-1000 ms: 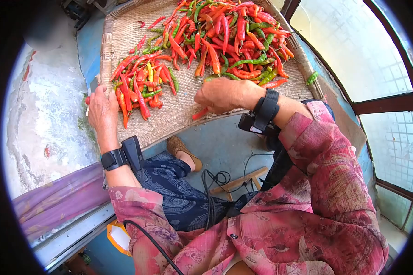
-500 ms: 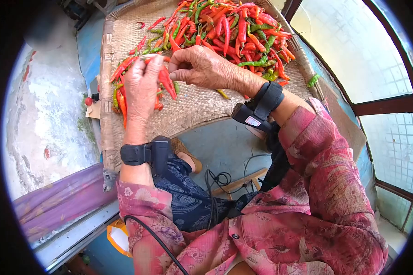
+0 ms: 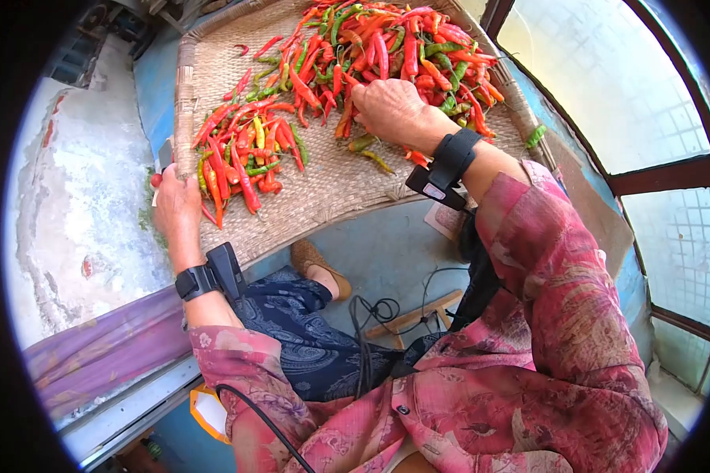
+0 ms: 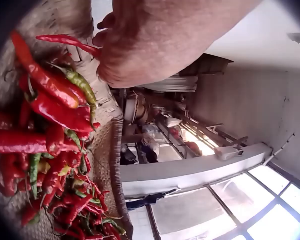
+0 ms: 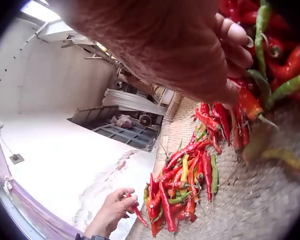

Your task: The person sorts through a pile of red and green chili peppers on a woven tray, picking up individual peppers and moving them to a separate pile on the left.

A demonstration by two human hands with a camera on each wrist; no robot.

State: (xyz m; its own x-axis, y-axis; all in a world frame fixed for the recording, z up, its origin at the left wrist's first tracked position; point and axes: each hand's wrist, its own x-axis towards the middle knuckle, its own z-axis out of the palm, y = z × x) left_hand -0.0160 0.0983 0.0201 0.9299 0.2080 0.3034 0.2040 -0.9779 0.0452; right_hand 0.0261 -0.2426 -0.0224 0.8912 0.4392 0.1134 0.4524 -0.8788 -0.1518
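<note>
My left hand (image 3: 178,211) is at the left rim of a woven tray (image 3: 323,197). It pinches a red chili pepper (image 5: 139,216), seen in the right wrist view; the left wrist view shows a red pepper (image 4: 65,40) sticking out beside that hand. To its right lies a small heap of red, green and yellow chili peppers (image 3: 248,154). My right hand (image 3: 398,112) reaches into the near side of the large chili pile (image 3: 363,47), fingers bent. An orange-red pepper (image 5: 250,105) lies right by its thumb; I cannot tell whether the hand grips it.
A few green-yellow peppers (image 3: 377,162) lie loose in front of the large pile. One green pepper (image 3: 536,135) rests on the tray's right rim. Window panes (image 3: 670,229) stand at the right, a whitewashed surface (image 3: 87,213) at the left. Black cables (image 3: 371,315) hang below the tray.
Both hands came together over the small heap with a red pepper there, then parted. The left hand went back to the left rim; the right hand moved to the large pile.
</note>
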